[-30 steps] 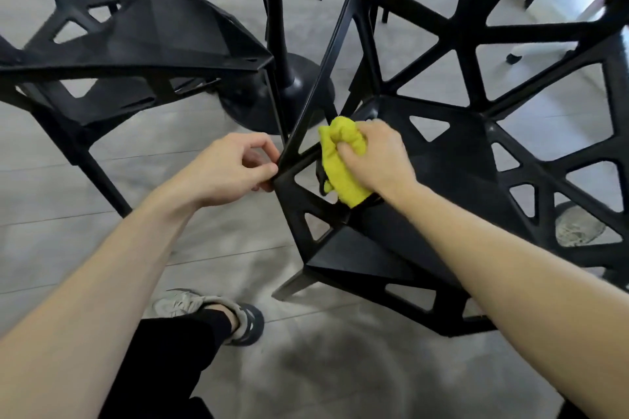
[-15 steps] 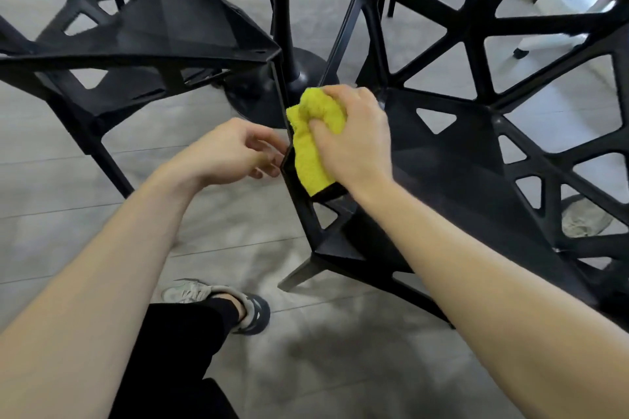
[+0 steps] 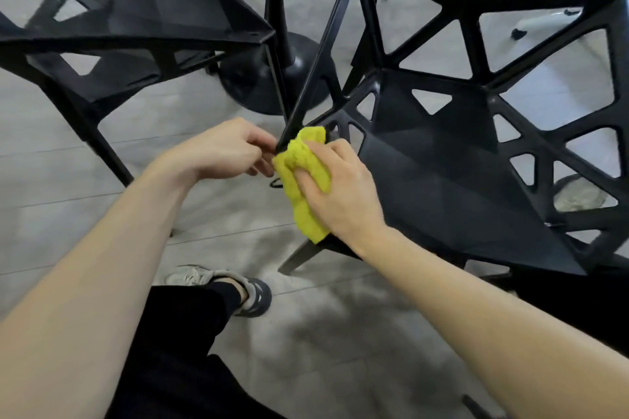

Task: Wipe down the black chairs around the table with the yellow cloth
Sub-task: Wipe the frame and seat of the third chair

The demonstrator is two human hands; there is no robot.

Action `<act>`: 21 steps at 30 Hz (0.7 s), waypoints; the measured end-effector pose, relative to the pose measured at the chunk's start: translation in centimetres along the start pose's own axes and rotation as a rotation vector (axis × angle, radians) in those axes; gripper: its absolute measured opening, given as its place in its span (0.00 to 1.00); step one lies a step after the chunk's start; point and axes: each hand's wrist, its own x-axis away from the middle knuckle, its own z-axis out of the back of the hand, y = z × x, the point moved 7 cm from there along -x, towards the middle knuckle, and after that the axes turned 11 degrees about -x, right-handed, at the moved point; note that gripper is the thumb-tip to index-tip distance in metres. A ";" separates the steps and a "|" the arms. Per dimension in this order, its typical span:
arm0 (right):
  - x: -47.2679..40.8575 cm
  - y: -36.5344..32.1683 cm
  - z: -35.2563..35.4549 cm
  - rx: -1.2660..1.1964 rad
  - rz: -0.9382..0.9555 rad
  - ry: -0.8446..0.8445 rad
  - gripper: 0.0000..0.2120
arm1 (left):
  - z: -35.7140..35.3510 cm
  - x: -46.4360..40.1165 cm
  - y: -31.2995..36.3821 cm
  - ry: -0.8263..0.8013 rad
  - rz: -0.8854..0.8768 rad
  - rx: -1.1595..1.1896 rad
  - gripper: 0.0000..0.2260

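1. Grey plank floor runs under everything, with the round black table base standing on it between two black chairs.
2. My right hand is clenched around the yellow cloth, pressing it against the front corner of the chair on the right.
3. The cloth is bunched up, and its lower end hangs down past the seat edge.
4. My left hand pinches the thin black frame edge just beside the cloth, fingers curled closed on it.
5. The other chair stands to the left, apart from both hands.
6. My shoe rests on the floor below my arms.
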 end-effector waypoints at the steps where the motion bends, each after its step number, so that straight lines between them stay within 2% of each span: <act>1: 1.8 0.6 1.0 0.051 0.049 -0.055 0.21 | 0.1 0.1 0.2 -0.005 -0.003 0.000 0.27; 4: 5.6 2.5 3.3 0.165 0.094 -0.112 0.22 | 0.8 -0.3 1.0 0.054 -0.035 0.057 0.22; 7: 2.3 1.0 0.6 0.102 0.071 -0.012 0.21 | 1.8 -0.7 1.2 0.222 -0.044 0.089 0.15; 9: -1.1 -0.8 -2.0 0.043 0.025 0.093 0.20 | 2.2 -1.1 1.2 0.306 -0.041 -0.005 0.10; 11: -2.4 -1.4 -3.3 0.095 -0.019 0.140 0.21 | 2.5 -1.5 0.8 0.372 -0.030 -0.058 0.09; 14: 2.0 -0.3 -1.4 0.225 0.131 0.019 0.25 | 2.3 -1.5 1.7 0.377 -0.070 -0.062 0.07; 16: 6.3 1.9 2.6 0.327 0.225 -0.062 0.24 | 2.3 -1.5 2.5 0.361 -0.081 -0.148 0.05; 19: 10.8 5.6 8.9 0.526 0.200 -0.055 0.24 | 1.9 -1.8 2.7 0.281 -0.032 -0.155 0.07; 21: 11.6 6.7 9.6 0.577 0.175 -0.050 0.27 | 0.6 -1.7 2.1 0.181 0.011 -0.047 0.11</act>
